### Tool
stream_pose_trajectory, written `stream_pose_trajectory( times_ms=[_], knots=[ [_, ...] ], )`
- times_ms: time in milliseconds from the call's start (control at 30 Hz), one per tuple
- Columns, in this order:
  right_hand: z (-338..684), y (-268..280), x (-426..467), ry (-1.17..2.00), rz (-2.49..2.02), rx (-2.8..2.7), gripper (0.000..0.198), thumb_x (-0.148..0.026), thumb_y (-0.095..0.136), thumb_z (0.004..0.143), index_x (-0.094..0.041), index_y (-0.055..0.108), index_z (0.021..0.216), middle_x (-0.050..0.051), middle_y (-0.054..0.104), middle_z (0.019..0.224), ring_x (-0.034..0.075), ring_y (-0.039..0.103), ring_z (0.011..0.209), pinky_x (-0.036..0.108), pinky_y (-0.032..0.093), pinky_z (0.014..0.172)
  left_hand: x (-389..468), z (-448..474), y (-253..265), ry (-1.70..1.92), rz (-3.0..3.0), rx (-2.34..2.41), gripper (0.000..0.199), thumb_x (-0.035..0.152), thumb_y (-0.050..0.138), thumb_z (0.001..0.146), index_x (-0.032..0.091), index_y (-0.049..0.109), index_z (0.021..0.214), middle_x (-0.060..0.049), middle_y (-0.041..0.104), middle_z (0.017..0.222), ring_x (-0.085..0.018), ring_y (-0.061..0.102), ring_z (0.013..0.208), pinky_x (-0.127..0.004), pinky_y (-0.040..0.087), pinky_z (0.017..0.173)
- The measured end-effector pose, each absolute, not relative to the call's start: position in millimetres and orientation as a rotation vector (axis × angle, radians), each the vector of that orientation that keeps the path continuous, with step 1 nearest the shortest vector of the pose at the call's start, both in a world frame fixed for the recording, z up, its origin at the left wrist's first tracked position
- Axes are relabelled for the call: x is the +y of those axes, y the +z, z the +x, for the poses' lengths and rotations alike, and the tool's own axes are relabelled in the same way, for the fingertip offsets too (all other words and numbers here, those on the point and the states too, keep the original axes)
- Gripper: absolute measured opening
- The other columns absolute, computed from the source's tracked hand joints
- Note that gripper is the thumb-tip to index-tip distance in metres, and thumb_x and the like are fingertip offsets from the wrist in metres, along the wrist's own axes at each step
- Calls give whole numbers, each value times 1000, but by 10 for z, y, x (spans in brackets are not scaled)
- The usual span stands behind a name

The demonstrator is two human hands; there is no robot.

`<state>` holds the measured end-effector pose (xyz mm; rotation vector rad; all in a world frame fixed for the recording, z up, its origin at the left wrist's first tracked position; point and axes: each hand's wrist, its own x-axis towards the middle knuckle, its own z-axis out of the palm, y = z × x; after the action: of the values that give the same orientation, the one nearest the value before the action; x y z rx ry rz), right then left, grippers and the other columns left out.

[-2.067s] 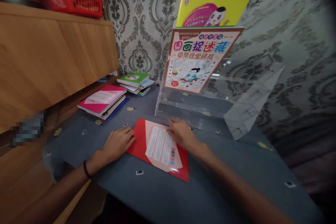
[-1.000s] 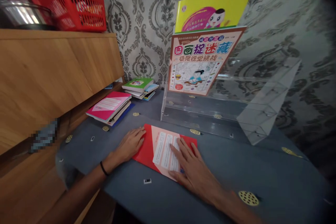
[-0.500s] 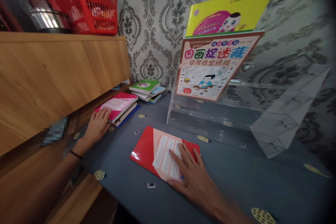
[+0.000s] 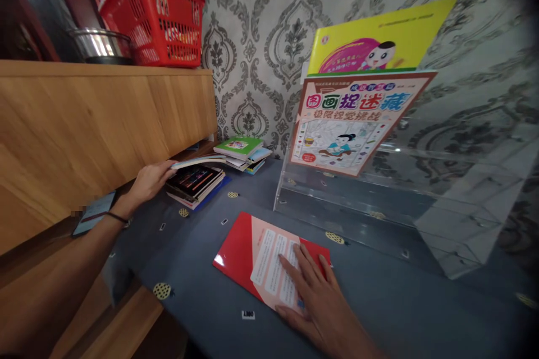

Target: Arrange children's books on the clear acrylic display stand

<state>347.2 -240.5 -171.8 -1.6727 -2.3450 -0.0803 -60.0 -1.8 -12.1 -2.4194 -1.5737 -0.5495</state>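
Observation:
My left hand grips the near edge of a thin book and holds it tilted up off a short pile. Beneath it a black-covered book shows on top of that pile. My right hand lies flat with fingers spread on a red and pink book, which rests on the table cover. Ahead of it stands a clear acrylic rack, holding a picture-puzzle book in front of a yellow book.
A second pile with a green book on top sits by the wall. At left, a wooden cabinet bears a red basket and a metal bowl. The blue-grey table cover has a pineapple print.
My left hand has gone from resting on the pile's pink top book to lifting that book, baring the black one below. My right hand stays on the red book. The view has shifted slightly.

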Motion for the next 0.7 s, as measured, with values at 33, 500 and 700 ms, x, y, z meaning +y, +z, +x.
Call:
stream_pose_trajectory(
  times_ms=[33, 500, 700],
  knots=[
    [3477, -1722, -2404, -82, -1674, -2347, 78, -72, 46, 90, -27, 41, 153, 17, 34, 161, 42, 33, 146, 71, 32, 112, -1, -603, -81, -577, -2419, -1599, 45, 49, 34, 98, 22, 64, 119, -10, 74, 111, -27, 67, 99, -33, 48, 81],
    [3492, -1732, -2388, -84, -1679, -2342, 77, -73, 46, 89, -30, 42, 153, 17, 36, 160, 43, 35, 145, 72, 36, 109, 140, -747, -10, -915, -2386, -1651, 47, 53, 36, 92, 19, 67, 98, -4, 71, 84, -22, 62, 82, -29, 45, 74],
    [3489, -1753, -2384, -118, -1677, -2324, 77, -74, 47, 88, -31, 44, 152, 15, 39, 159, 42, 39, 143, 69, 38, 109, 149, -786, -9, -950, -2426, -1652, 49, 56, 36, 92, 19, 68, 96, -5, 73, 87, -25, 64, 90, -31, 47, 80]
  ],
)
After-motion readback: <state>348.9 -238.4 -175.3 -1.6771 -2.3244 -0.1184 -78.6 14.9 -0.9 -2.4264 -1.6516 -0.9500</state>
